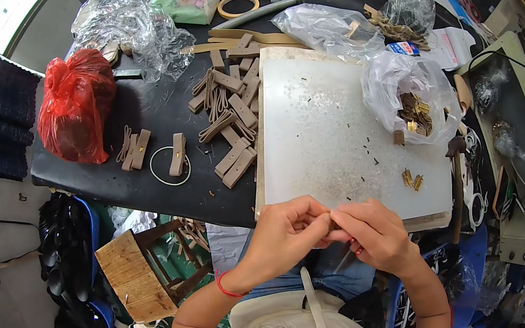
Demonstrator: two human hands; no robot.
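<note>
Scuffed white rectangular cutting board, flat tan leather strips at ten o'clock, left hand and right hand fingertips meeting, each grip pinched on a small brass-coloured piece

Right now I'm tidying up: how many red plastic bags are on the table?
1: the red plastic bag sits at the black table's left end. Others may be hidden.

A small tan piece, mostly hidden, sits pinched between the fingertips of the left hand and the right hand. Both hands meet around it, so its shape cannot be made out.
</note>
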